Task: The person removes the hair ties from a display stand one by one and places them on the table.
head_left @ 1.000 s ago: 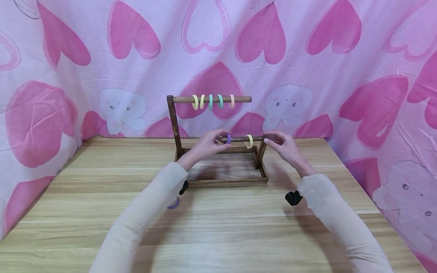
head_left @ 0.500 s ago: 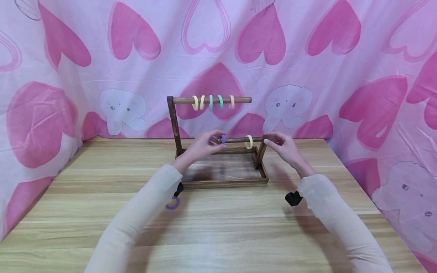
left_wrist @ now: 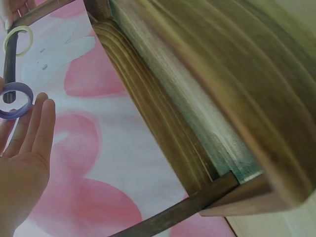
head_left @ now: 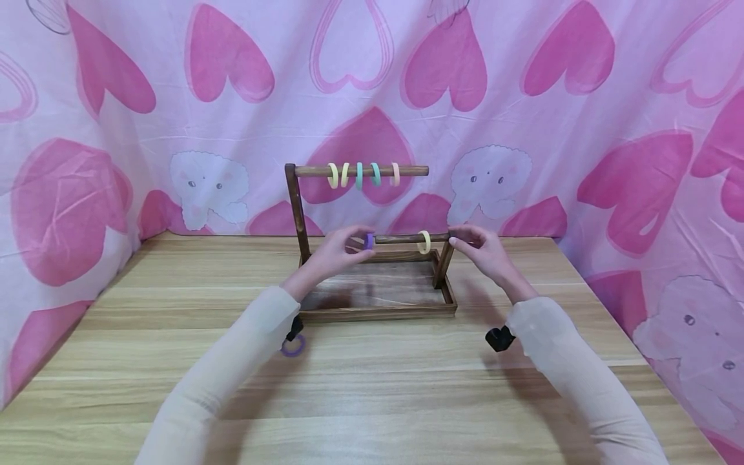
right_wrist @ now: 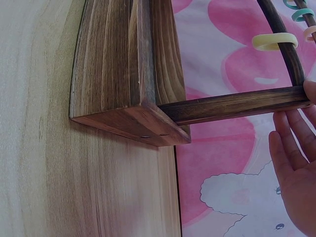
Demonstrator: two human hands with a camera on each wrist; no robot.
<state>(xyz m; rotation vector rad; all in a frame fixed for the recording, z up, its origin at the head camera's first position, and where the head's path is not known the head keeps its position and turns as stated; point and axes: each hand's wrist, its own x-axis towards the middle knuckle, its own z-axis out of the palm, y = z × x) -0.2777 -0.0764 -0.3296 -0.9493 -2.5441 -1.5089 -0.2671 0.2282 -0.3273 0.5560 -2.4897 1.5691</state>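
Note:
My left hand (head_left: 334, 253) pinches a purple ring (head_left: 369, 242) between thumb and fingers at the free left end of the lower rod (head_left: 401, 239). In the left wrist view, the rod's tip shows through the ring's opening. A pale yellow ring (head_left: 428, 243) hangs farther right on this rod. With thumb and fingertips, my right hand (head_left: 485, 250) holds the top of the short post (head_left: 443, 266) where the rod joins it. Both belong to a dark wooden stand with a tray base (head_left: 378, 314).
The stand's upper rod (head_left: 415, 170) carries several rings: two pale yellow, two green and one pink ring (head_left: 396, 174). Another purple ring (head_left: 294, 354) lies on the wooden table (head_left: 407, 400), beside the left wrist's black camera (head_left: 294, 328). A pink heart-print curtain (head_left: 372, 58) surrounds the table.
My left hand has moved left, drawing the purple ring along the lower rod to its free end. The right hand has stayed at the post; the other rings hang as before.

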